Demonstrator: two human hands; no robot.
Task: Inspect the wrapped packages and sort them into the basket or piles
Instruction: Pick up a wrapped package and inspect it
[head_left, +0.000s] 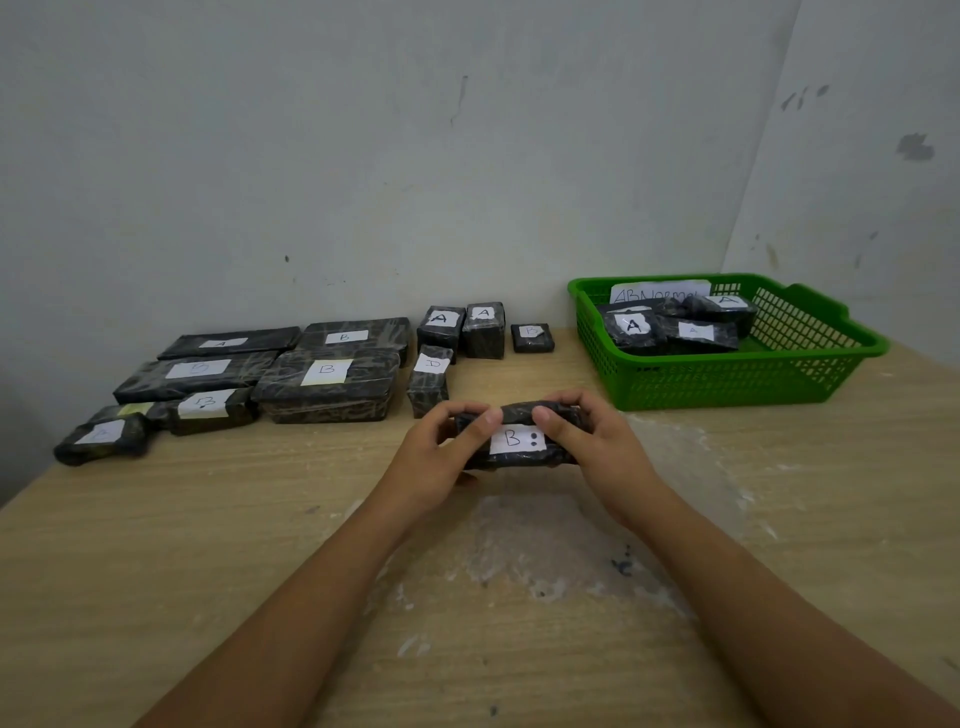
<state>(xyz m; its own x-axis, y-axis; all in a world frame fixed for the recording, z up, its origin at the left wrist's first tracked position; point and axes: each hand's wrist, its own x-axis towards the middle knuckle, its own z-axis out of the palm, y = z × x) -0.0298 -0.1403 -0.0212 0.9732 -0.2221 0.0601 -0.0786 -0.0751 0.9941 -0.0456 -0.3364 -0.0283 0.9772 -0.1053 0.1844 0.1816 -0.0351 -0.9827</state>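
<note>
Both hands hold one black wrapped package (519, 434) just above the middle of the bench (208, 545), the left hand (441, 457) and the right hand (597, 447) each with its grip clenched on one end, thumbs on top beside the white label (517, 440) marked B with two dots. To inspect it well, the package likely wants turning slowly with the ends pinched, so every face shows and the label stays uncovered; a torn or odd wrap would point to the green basket (727, 384) at the far right, whose paper sign (660, 292) reads ABNormal and which already carries A-labelled packages (636, 330), while a sound one probably belongs with the B-labelled piles (327, 379) at the far left. The bench is pale wood grain, scuffed with whitish smears near the person, and stands in a corner of stained grey-white walls (363, 156)
</note>
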